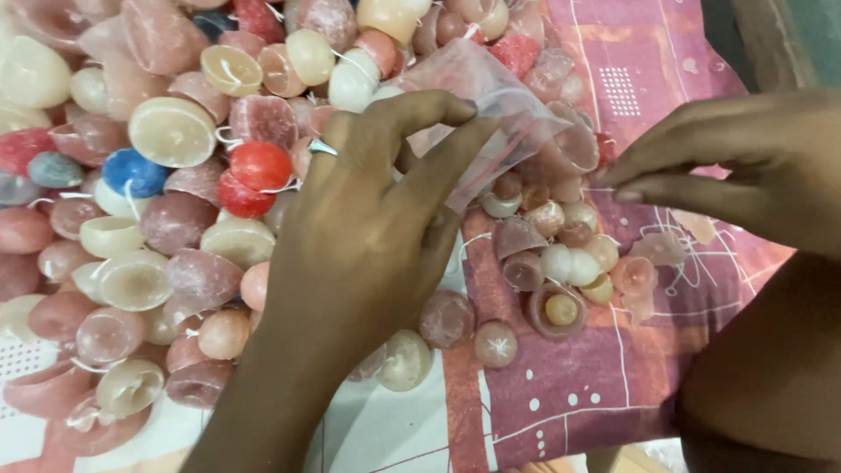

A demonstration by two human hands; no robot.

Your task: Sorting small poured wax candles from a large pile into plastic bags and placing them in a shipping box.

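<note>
My left hand [368, 219] reaches over a heap of small wax candles [175, 175] and pinches the edge of a clear plastic bag [491, 105] between thumb and fingers. A ring sits on one finger. My right hand [736, 166] comes in from the right with fingers close together, its tips near the bag's right edge; whether they touch the bag is unclear. The candles are round and dome-shaped, mostly pink and cream, with a red one [258, 165] and a blue one [131, 171] beside my left hand.
A pink patterned cloth [578, 385] covers the surface under everything. A smaller cluster of little candles [561, 254] lies below the bag. My knee or leg [771, 368] fills the lower right corner.
</note>
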